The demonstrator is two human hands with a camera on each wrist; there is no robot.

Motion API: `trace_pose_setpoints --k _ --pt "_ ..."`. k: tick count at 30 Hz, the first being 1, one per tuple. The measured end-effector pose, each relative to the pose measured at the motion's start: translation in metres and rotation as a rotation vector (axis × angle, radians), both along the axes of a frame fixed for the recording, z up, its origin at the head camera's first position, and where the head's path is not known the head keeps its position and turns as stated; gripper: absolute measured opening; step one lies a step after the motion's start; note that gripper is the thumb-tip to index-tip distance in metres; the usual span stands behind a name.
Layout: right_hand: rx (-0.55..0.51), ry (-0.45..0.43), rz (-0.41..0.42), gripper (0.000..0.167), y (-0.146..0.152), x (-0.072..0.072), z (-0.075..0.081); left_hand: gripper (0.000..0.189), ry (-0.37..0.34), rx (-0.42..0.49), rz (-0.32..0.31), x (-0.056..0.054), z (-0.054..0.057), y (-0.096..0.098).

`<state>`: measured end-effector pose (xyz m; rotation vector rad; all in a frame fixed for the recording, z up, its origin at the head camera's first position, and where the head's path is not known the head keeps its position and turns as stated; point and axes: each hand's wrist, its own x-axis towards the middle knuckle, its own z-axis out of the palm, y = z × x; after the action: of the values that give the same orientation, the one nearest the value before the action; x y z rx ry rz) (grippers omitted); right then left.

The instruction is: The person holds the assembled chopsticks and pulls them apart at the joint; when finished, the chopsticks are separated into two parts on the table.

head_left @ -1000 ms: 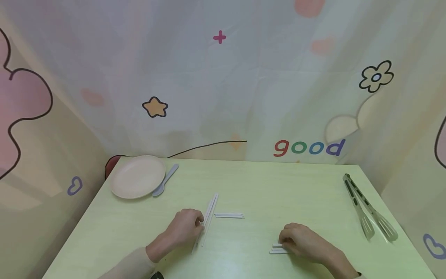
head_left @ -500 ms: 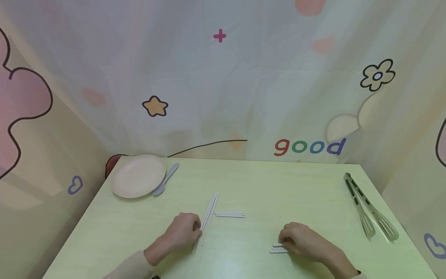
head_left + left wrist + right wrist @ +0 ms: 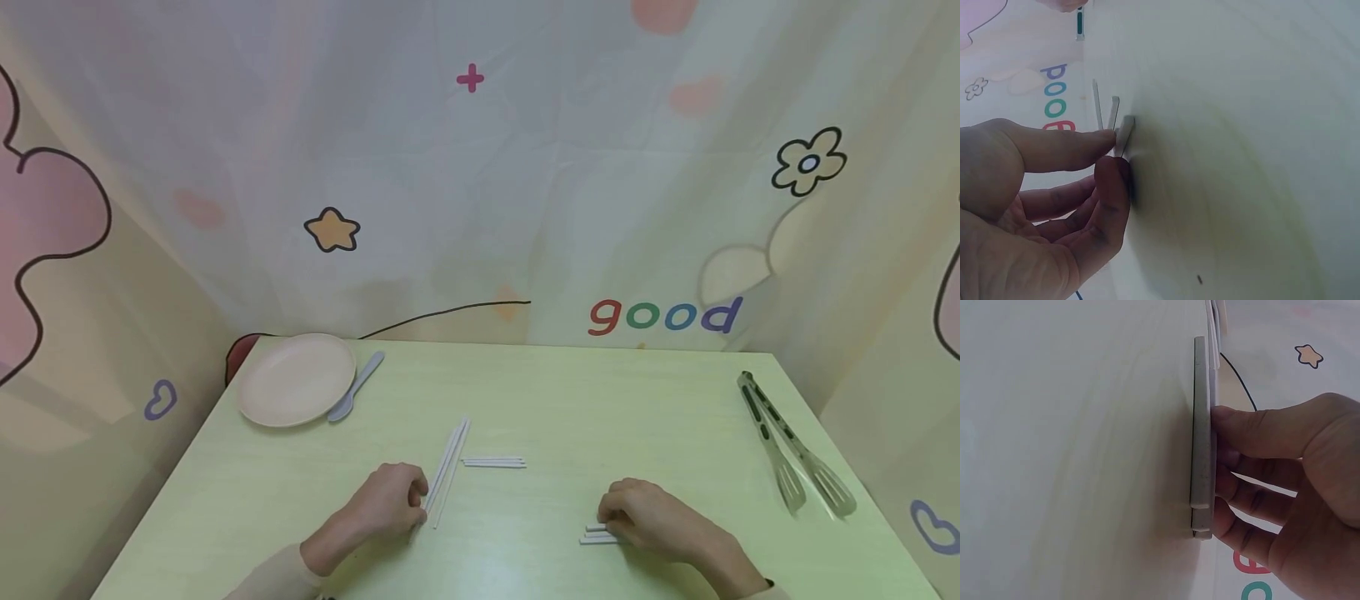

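Observation:
Slim white sticks (image 3: pixel 448 467) lie slanted near the table's middle, close together at their far ends. My left hand (image 3: pixel 392 498) is at their near end; in the left wrist view its thumb and index finger pinch one stick (image 3: pixel 1125 132), with two other stick ends beyond. Further right, my right hand (image 3: pixel 645 517) has its bent thumb and fingers on a second set of white sticks (image 3: pixel 597 540). In the right wrist view these sticks (image 3: pixel 1200 437) lie side by side on the table, the thumb and fingertips against them. Partly hidden is how the fingers go round them.
A short row of white sticks (image 3: pixel 495 462) lies crosswise between the hands. At the back left are a round plate (image 3: pixel 296 382) and a grey-blue spoon (image 3: pixel 357 387) beside it. Open-armed tongs (image 3: pixel 795 446) lie along the table's right side. A printed curtain (image 3: pixel 420 167) hangs behind.
My left hand has slid slightly toward me and left, down along the slanted sticks to their near end. My right hand and the other sticks have stayed put.

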<state>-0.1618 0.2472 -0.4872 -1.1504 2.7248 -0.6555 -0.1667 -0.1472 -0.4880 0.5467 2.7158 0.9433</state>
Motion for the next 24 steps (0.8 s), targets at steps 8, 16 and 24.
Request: trace_pose_setpoints --k 8,16,24 --pt "0.01 -0.059 -0.017 0.018 -0.0011 -0.0011 0.0014 0.025 -0.026 0.011 0.033 -0.0006 0.0006 -0.0025" --pt "0.018 -0.094 -0.029 0.017 -0.001 -0.0015 0.0036 0.025 -0.073 -0.002 0.056 -0.0021 0.0057 -0.0057" --pt "0.017 -0.101 -0.033 0.018 -0.0012 -0.0007 0.0044 0.027 -0.065 -0.008 0.054 -0.0014 0.0078 -0.0074"
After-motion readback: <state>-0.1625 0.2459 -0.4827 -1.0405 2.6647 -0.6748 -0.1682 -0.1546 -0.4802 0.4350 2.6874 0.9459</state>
